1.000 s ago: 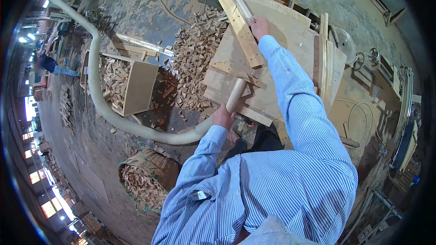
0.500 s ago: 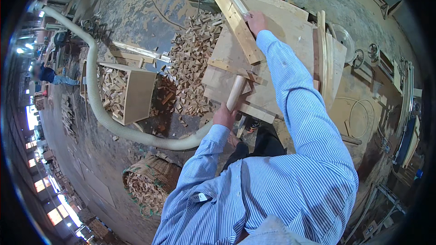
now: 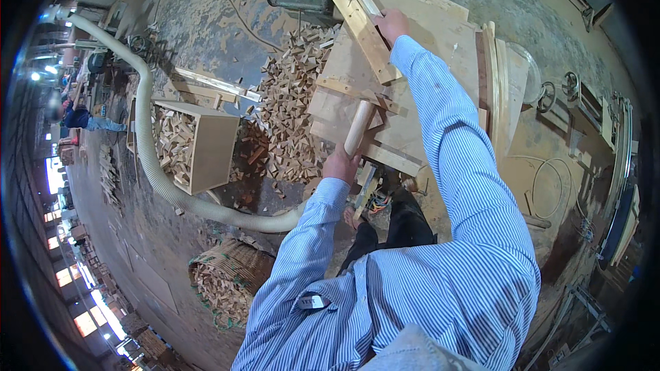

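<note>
Centrally, a pale plywood bench (image 3: 440, 34) carries the work, its surface bare apart from wooden strips. A cream flexible hose (image 3: 148, 158) curves across the floor off the bench's left edge. Beside the hose stands an open wooden box (image 3: 213, 148) filled with offcuts, and a heap of small wood blocks (image 3: 289, 110) lies between the box and the bench's left edge. A woven basket (image 3: 230, 278) of offcuts sits on the floor near the hose's lower bend. A long wooden batten (image 3: 361, 27) lies diagonally at the bench's far left corner. The right hand (image 3: 392, 24) rests against this batten; whether its fingers are spread or closed cannot be told. The left hand (image 3: 340, 165) is at the bench's near left edge, fingers wrapped around the lower end of a round wooden dowel (image 3: 359, 127), which stands tilted up over the bench edge.
</note>
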Demonstrator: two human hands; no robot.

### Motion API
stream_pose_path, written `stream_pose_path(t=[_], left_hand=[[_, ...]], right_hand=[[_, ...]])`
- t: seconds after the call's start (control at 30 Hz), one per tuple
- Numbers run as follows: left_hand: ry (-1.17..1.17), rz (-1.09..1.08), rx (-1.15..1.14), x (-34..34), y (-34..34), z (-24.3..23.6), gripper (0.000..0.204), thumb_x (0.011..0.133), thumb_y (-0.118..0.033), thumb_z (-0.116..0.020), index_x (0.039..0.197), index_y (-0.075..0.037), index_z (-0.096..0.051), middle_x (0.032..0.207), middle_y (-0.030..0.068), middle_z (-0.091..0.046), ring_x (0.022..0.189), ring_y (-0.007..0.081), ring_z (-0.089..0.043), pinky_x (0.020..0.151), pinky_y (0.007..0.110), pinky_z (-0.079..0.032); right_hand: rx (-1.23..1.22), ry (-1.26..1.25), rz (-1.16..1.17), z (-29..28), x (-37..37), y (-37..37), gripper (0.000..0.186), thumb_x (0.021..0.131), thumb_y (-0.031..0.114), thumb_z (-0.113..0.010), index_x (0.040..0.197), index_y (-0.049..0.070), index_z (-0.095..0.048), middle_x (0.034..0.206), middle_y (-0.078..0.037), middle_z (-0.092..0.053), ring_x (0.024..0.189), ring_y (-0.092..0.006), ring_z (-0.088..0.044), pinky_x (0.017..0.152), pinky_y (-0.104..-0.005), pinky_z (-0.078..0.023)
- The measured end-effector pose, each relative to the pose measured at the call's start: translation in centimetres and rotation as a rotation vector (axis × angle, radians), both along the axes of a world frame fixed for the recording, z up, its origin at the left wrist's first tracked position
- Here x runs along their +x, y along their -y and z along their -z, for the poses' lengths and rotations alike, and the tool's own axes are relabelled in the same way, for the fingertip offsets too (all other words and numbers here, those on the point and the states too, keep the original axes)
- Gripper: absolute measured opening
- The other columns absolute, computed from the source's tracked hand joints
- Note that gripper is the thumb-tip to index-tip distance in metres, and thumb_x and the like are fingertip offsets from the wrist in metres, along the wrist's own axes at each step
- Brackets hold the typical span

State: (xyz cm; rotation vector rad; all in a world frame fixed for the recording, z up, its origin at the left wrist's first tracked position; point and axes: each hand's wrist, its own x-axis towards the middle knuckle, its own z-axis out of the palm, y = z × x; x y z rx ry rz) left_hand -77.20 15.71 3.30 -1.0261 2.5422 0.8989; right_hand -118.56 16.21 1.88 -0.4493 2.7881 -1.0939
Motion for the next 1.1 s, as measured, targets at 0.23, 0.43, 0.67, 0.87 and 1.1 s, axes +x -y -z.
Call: stream_pose_path(t=[0.23, 0.43, 0.67, 0.87, 1.1], left_hand=[[-0.114, 0.046, -0.035, 2.6, 0.1, 0.8, 0.045, 0.086, -0.033, -0.076, 0.108, -0.001, -0.053, 0.091, 0.0286, -0.069, 0.086, 0.0473, -0.068, 0.076, 0.055, -0.055], [-0.060, 0.046, -0.043, 6.1, 0.1, 0.7, 0.045, 0.084, -0.031, -0.076, 0.108, 0.000, -0.053, 0.091, 0.0302, -0.069, 0.088, 0.0486, -0.067, 0.080, 0.056, -0.053], [-0.010, 0.013, 0.033, 10.5, -0.1, -0.9, 0.044, 0.087, -0.033, -0.074, 0.108, -0.001, -0.054, 0.096, 0.0298, -0.068, 0.094, 0.0490, -0.065, 0.081, 0.056, -0.051], [0.050, 0.019, 0.025, 12.9, 0.0, 0.0, 0.044, 0.087, -0.036, -0.074, 0.107, -0.002, -0.055, 0.095, 0.0274, -0.069, 0.091, 0.0471, -0.067, 0.078, 0.055, -0.053], [0.004, 0.012, 0.043, 13.2, -0.1, 0.4, 0.043, 0.088, -0.034, -0.073, 0.107, -0.001, -0.054, 0.096, 0.0279, -0.069, 0.091, 0.0467, -0.067, 0.079, 0.054, -0.053]], right_hand=[[0.042, -0.309, 0.067, -1.3, 3.1, -4.0, 0.028, 0.090, 0.028, -0.066, 0.098, 0.002, -0.074, 0.104, -0.023, -0.066, 0.096, -0.0404, -0.066, 0.089, -0.0496, -0.051], [-0.034, -0.372, -0.128, -1.0, 9.3, -4.3, 0.027, 0.091, 0.025, -0.066, 0.097, 0.000, -0.071, 0.106, -0.023, -0.062, 0.099, -0.0424, -0.063, 0.091, -0.0502, -0.050], [0.020, -0.111, 0.048, -1.0, 12.7, -2.5, 0.030, 0.089, 0.033, -0.069, 0.098, 0.006, -0.077, 0.098, -0.022, -0.071, 0.094, -0.0404, -0.068, 0.088, -0.0484, -0.052], [-0.046, -0.047, 0.021, -0.5, 11.9, 0.6, 0.024, 0.086, 0.034, -0.071, 0.098, 0.014, -0.080, 0.095, -0.016, -0.074, 0.090, -0.0379, -0.070, 0.085, -0.0464, -0.054], [-0.069, -0.005, 0.036, 0.9, 9.3, 2.8, 0.023, 0.086, 0.033, -0.071, 0.096, 0.014, -0.080, 0.096, -0.015, -0.074, 0.091, -0.0372, -0.070, 0.084, -0.0462, -0.054]])
